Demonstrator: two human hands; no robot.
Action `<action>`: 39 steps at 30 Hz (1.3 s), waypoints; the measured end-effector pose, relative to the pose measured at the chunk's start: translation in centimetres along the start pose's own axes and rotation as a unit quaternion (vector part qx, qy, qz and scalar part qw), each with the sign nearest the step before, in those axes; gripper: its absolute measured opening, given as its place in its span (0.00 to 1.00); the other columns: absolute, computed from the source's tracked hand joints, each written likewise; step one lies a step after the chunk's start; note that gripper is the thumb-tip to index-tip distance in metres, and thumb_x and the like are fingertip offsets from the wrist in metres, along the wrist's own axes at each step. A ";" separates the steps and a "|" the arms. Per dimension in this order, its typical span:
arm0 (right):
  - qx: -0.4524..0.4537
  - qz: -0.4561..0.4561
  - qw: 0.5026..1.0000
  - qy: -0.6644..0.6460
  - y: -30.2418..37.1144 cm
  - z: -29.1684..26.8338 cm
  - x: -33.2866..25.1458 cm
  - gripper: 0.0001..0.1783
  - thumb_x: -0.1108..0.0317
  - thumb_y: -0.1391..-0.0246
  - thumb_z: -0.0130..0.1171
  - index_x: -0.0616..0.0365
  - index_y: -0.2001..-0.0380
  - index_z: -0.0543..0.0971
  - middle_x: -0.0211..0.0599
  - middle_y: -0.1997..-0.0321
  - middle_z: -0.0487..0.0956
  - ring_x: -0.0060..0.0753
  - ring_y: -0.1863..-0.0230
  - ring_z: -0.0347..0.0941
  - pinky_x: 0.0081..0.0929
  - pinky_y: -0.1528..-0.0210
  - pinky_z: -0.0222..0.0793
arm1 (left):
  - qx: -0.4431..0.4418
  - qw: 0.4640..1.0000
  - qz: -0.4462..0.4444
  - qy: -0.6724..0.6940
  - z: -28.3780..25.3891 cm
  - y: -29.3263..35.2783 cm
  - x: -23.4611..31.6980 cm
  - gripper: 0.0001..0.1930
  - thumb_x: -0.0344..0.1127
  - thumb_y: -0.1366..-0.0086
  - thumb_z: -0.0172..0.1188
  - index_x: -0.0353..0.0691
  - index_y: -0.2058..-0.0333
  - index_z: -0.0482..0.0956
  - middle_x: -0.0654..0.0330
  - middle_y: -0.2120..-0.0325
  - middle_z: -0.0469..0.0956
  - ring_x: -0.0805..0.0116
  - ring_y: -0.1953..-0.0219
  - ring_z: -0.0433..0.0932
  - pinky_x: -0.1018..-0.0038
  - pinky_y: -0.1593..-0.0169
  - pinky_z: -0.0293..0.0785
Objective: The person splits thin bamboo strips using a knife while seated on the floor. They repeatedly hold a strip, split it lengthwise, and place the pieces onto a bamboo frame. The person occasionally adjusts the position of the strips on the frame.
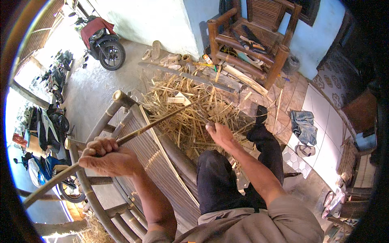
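My left hand (107, 157) is closed around a long, thin bamboo pole (150, 125), which slants from the lower left up toward the middle. My right hand (220, 135) grips the handle of a knife (201, 114); its narrow blade points up and left, close to the pole's far end. Whether blade and pole touch I cannot tell. Beneath my left arm stretches a slatted bamboo bench (148, 162), with a pale split strip (166, 150) lying along it. Beyond my knees a heap of bamboo shavings (182, 129) covers the floor.
A bamboo chair (279, 56) with tools on its seat stands at the far right. Sandals (156, 49) and a parked motorbike (107, 46) are at the back. Blue cloth (304, 127) and a slipper (304, 150) lie right. More motorbikes line the left.
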State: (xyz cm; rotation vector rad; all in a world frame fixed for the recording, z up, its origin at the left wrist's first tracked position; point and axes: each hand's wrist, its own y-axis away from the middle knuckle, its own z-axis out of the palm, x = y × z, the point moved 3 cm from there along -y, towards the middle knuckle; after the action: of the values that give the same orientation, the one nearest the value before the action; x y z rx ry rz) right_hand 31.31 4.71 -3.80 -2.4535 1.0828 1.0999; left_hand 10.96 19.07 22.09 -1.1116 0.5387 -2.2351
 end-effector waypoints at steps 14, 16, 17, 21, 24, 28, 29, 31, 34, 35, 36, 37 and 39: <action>-0.146 0.245 0.885 -0.367 2.3 2.7 2.8 0.26 0.42 0.37 0.54 0.59 0.66 0.73 0.34 0.81 0.73 0.32 0.82 0.73 0.35 0.80 0.73 | 0.101 0.992 -0.063 -0.034 -5.9 -3.9 -5.7 0.30 0.65 0.28 0.40 0.46 0.78 0.65 0.69 0.85 0.57 0.77 0.83 0.54 0.78 0.81 0.52; -0.179 0.258 0.801 -0.510 5.5 4.1 1.2 0.20 0.48 0.37 0.56 0.55 0.67 0.71 0.29 0.81 0.71 0.23 0.84 0.71 0.27 0.83 0.70 | 0.086 0.996 -0.020 -0.027 -7.9 -7.1 -3.5 0.30 0.66 0.28 0.41 0.46 0.77 0.69 0.70 0.85 0.57 0.78 0.83 0.52 0.80 0.81 0.49; -0.203 0.282 0.794 -0.499 7.0 5.1 0.4 0.19 0.51 0.35 0.54 0.58 0.63 0.71 0.31 0.80 0.72 0.24 0.84 0.71 0.27 0.83 0.70 | 0.055 0.997 -0.025 0.052 -8.7 -8.6 -2.4 0.30 0.65 0.28 0.41 0.45 0.76 0.70 0.70 0.85 0.57 0.78 0.82 0.53 0.80 0.81 0.50; -0.356 0.232 0.789 -0.444 9.7 9.3 -4.7 0.15 0.54 0.36 0.56 0.54 0.65 0.71 0.26 0.81 0.71 0.22 0.84 0.68 0.25 0.82 0.68 | -0.066 0.989 0.000 0.129 -11.4 -11.8 2.7 0.23 0.57 0.31 0.54 0.43 0.74 0.73 0.68 0.82 0.59 0.76 0.80 0.57 0.79 0.79 0.56; -0.474 0.083 0.839 -0.255 9.3 12.5 -6.7 0.22 0.48 0.37 0.55 0.60 0.65 0.73 0.36 0.79 0.76 0.30 0.80 0.74 0.35 0.77 0.70 | -0.049 0.995 0.020 0.084 -13.9 -12.7 7.1 0.23 0.54 0.31 0.56 0.43 0.77 0.68 0.68 0.82 0.57 0.75 0.80 0.55 0.78 0.78 0.55; -0.444 -0.124 0.881 -0.108 9.2 17.6 -7.8 0.21 0.53 0.37 0.54 0.64 0.60 0.73 0.48 0.77 0.76 0.49 0.71 0.78 0.44 0.66 0.71 | 0.070 0.995 0.067 0.027 -18.9 -12.7 12.2 0.25 0.55 0.26 0.45 0.44 0.77 0.64 0.67 0.83 0.54 0.75 0.81 0.53 0.77 0.79 0.53; -0.459 -0.133 0.872 -0.111 9.3 18.7 -7.8 0.21 0.55 0.39 0.54 0.65 0.56 0.72 0.58 0.71 0.77 0.63 0.63 0.76 0.51 0.61 0.70 | 0.094 0.993 0.066 0.022 -20.2 -12.5 13.3 0.26 0.56 0.24 0.40 0.44 0.77 0.62 0.67 0.83 0.52 0.74 0.81 0.51 0.76 0.79 0.50; -0.421 -0.204 0.875 -0.123 9.7 20.1 -8.1 0.22 0.55 0.39 0.54 0.65 0.54 0.70 0.60 0.67 0.77 0.65 0.61 0.76 0.52 0.61 0.70 | 0.122 0.990 0.070 0.005 -22.5 -11.0 15.7 0.26 0.57 0.24 0.39 0.45 0.77 0.61 0.67 0.83 0.51 0.74 0.81 0.50 0.76 0.79 0.49; -0.432 -0.248 0.866 -0.044 10.5 21.4 -8.1 0.24 0.55 0.40 0.55 0.62 0.49 0.68 0.60 0.58 0.76 0.68 0.58 0.75 0.57 0.58 0.70 | 0.231 0.964 0.105 -0.071 -25.6 -7.5 18.3 0.25 0.57 0.24 0.39 0.45 0.75 0.62 0.68 0.82 0.51 0.74 0.81 0.50 0.76 0.78 0.48; -0.430 -0.257 0.866 0.000 10.7 21.6 -8.1 0.25 0.55 0.40 0.55 0.62 0.49 0.68 0.60 0.57 0.76 0.68 0.58 0.75 0.58 0.57 0.70 | 0.272 0.951 0.116 -0.089 -26.4 -6.2 19.0 0.25 0.58 0.24 0.39 0.45 0.75 0.62 0.68 0.82 0.51 0.74 0.81 0.50 0.76 0.78 0.49; -0.426 -0.264 0.864 0.043 10.9 21.6 -8.0 0.25 0.54 0.41 0.55 0.62 0.48 0.68 0.59 0.57 0.76 0.67 0.58 0.75 0.59 0.57 0.71 | 0.282 0.947 0.123 -0.094 -26.9 -5.1 19.6 0.25 0.58 0.24 0.39 0.45 0.75 0.62 0.68 0.82 0.52 0.74 0.81 0.50 0.76 0.78 0.49; -0.413 -0.287 0.863 0.048 11.1 21.5 -8.0 0.26 0.53 0.41 0.56 0.61 0.49 0.68 0.56 0.58 0.76 0.65 0.57 0.76 0.59 0.57 0.71 | 0.296 0.942 0.132 -0.087 -27.3 -4.1 20.3 0.25 0.58 0.25 0.39 0.45 0.74 0.64 0.68 0.82 0.53 0.74 0.81 0.51 0.76 0.77 0.49; -0.394 -0.323 0.857 0.080 11.4 21.3 -8.1 0.24 0.52 0.41 0.56 0.60 0.51 0.69 0.55 0.59 0.76 0.63 0.58 0.77 0.58 0.58 0.71 | 0.332 0.926 0.145 -0.111 -28.1 -2.3 21.7 0.25 0.59 0.25 0.39 0.45 0.73 0.64 0.67 0.82 0.55 0.74 0.80 0.52 0.76 0.77 0.50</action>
State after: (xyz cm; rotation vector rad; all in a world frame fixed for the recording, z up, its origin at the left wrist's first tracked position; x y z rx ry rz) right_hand 8.00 11.38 -11.68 -3.1614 -0.3174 1.2486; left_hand -23.16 9.31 19.96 -0.8356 -0.1486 -1.7860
